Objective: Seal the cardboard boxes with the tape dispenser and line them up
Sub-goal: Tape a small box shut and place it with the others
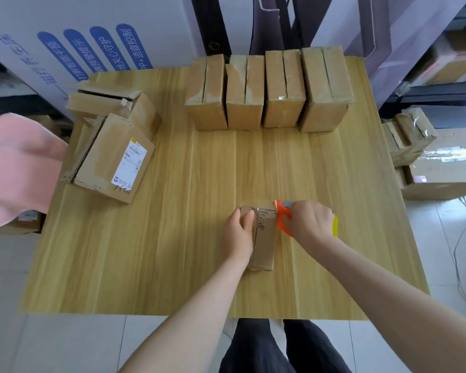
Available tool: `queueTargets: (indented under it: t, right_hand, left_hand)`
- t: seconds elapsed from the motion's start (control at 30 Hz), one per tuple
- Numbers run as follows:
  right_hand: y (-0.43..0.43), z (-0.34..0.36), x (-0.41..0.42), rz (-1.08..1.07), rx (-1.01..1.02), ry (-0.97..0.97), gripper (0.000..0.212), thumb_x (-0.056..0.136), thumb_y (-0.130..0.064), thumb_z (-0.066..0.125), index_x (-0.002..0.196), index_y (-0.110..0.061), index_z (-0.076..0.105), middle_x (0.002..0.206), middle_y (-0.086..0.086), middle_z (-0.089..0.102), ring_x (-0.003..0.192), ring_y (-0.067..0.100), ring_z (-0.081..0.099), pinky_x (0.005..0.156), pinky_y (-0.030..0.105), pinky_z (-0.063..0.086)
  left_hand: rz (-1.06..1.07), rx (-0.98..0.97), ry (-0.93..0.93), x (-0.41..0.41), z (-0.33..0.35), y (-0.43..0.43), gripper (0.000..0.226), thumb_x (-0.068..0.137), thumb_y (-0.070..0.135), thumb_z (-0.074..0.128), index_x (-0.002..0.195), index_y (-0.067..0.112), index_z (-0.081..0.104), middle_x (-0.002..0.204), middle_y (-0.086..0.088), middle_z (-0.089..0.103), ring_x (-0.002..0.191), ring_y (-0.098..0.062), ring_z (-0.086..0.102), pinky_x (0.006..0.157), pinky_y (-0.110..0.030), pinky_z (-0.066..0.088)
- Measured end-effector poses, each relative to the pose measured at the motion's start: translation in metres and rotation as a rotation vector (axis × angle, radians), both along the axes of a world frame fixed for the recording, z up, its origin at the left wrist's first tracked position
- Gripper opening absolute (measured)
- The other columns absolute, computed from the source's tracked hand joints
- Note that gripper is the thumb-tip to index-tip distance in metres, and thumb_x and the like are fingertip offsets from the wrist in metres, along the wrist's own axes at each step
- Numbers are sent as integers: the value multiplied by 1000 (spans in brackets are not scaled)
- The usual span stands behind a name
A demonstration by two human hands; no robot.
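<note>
1. Head view: gripping the orange tape dispenser [283,216] in the right hand [310,222], fingers curled tight round it, nose held against the far right corner of the small box [265,246].
2. Clasping that box's left side and top with the left hand [238,234], holding it steady.
3. Lying front-centre on the table [172,238], long axis pointing straight away from the body, taped seam likewise, just left of the dispenser.
4. Likely calling for a pull or tear along that axis, with the right hand nearer the far end.
5. Beyond: row of four boxes [283,111] along the far edge, two loose boxes [113,160] askew at far left.
</note>
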State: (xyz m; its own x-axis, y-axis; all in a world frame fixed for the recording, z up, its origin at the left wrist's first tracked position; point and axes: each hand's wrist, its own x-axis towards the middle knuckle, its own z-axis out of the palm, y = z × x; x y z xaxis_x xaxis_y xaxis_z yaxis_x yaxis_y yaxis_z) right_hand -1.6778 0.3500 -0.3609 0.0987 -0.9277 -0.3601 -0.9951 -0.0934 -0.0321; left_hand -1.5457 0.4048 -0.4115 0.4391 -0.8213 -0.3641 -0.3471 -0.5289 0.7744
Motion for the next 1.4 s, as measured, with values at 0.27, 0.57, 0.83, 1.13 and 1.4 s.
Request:
queueTargets:
  t: [0.27,0.57,0.83,1.13,1.4]
  right_hand:
    - [10,20,-34,-635,-67,-486,47,90,-49,53,66,-9,59,52,0,51,43,17,50,45,24,35]
    - [28,31,12,-1180,-54,-1187,46,87,-45,63,64,-6,57,61,5,57,55,18,52,55,28,44]
    - [33,31,9,-1159,-81,-1202,45,89,-45,62,66,-6,56,59,3,55,50,14,51,47,21,42]
    - [31,23,3,-1252,-75,-1226,49,86,-51,63,68,-6,55,63,6,55,54,17,52,50,25,42]
    - [35,25,6,-1220,-98,-1257,47,89,-46,62,61,-8,54,57,2,56,49,13,53,47,21,40]
  left_hand:
    - [286,-32,100,-26,-12,-12,30,99,31,44,121,11,49,106,-2,60,97,-24,59,80,-32,45]
    - [475,-49,410,-33,-5,-10,34,95,26,57,124,10,48,110,1,59,103,-18,58,79,-16,44]
    - [-166,-472,-382,-6,-4,-6,29,86,3,59,113,10,68,111,-4,65,108,-16,52,93,-24,43]
    - [-677,58,-568,10,28,-40,53,93,8,50,142,27,43,148,2,41,136,-19,37,104,-30,36]
    - [-1257,345,-773,10,53,-94,42,88,16,51,127,32,47,128,-5,44,98,-29,59,63,-29,42]
